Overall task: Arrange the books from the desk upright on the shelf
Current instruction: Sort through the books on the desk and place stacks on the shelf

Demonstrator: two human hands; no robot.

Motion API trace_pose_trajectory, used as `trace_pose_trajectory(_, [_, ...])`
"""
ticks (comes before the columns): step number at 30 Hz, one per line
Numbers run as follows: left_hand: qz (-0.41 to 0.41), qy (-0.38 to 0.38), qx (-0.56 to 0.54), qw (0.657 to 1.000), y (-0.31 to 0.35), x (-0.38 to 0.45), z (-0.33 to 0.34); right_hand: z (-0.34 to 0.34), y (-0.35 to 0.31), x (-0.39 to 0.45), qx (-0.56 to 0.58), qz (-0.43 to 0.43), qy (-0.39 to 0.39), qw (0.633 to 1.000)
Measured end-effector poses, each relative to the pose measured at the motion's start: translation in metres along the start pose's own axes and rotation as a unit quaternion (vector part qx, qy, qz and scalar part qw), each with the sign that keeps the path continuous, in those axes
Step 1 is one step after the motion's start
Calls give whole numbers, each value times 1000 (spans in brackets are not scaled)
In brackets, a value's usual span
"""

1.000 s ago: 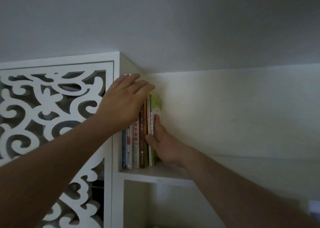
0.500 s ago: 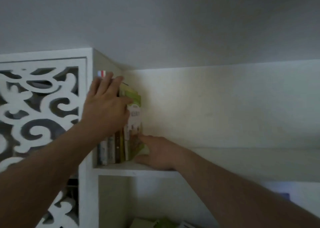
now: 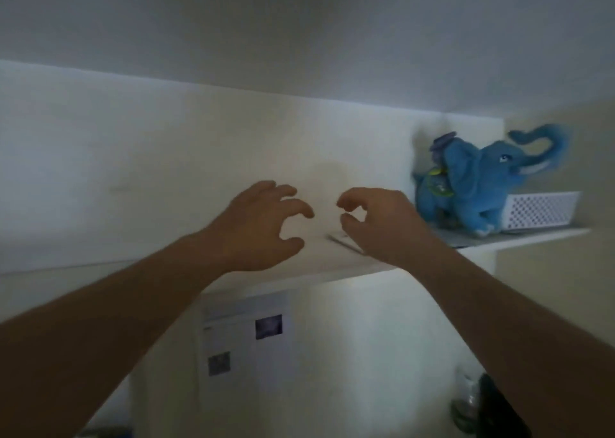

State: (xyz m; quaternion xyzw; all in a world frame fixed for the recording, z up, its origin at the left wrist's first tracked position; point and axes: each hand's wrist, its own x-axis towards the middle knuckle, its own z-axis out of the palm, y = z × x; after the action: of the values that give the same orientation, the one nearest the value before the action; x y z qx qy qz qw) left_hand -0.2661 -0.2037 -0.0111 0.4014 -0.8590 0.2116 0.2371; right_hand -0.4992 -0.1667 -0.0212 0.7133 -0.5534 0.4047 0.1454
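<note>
Fingers (image 3: 293, 201) loosely curled, both hands empty, raised.

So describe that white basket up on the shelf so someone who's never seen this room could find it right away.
Follow the high white shelf along the wall to its right end. A blue plush elephant stands there, and the white basket sits right behind it. It is the only low rectangular container there, its sides punched with small holes.

Both hands are up in front of the long white wall shelf (image 3: 416, 268), left hand (image 3: 263, 224) and right hand (image 3: 376, 221) with fingers loosely curled, holding nothing. At the shelf's right end a blue plush elephant (image 3: 479, 178) stands just beside a white perforated plastic basket (image 3: 539, 209).
</note>
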Motion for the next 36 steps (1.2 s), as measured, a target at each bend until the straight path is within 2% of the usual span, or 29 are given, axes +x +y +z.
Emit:
trace_pose_trajectory(2, [12,-20,-55,998,40,43,17,-26,64,-5,-31,70,-17,997])
trace_pose_trajectory(6, [-48,-113,-180,976,90,115,58,-51,167,-16,-96,185,-74,975])
trace_pose_trajectory(9, [-91,-203,-181,958,116,145,90,-45,210,-21,-102,216,-112,965])
trace_pose_trajectory(11, [-120,-229,-182,949,127,152,105,-36,224,-20,-143,194,-145,960])
trace_pose_trajectory(15, [-195,-174,-263,929,117,163,115,-27,213,-4,-176,160,-183,954])
trace_pose_trajectory(19, [-247,-87,-394,881,102,161,107,-15,195,26,-15,196,-184,963])
trace_pose_trajectory(22, [-285,-81,-450,842,97,152,103,1,166,40,94,190,-221,952])
trace_pose_trajectory(28, [-327,-71,-494,803,76,112,73,21,130,53,129,141,-245,951])
trace_pose_trajectory(30, [-321,-77,-467,820,70,92,67,23,113,46,157,114,-249,949])
trace_pose_trajectory(33, [-275,-86,-329,899,58,65,62,31,94,29,175,87,-262,945])
trace_pose_trajectory(36, [-251,-133,-183,941,51,47,53,36,88,22,132,47,-261,955])
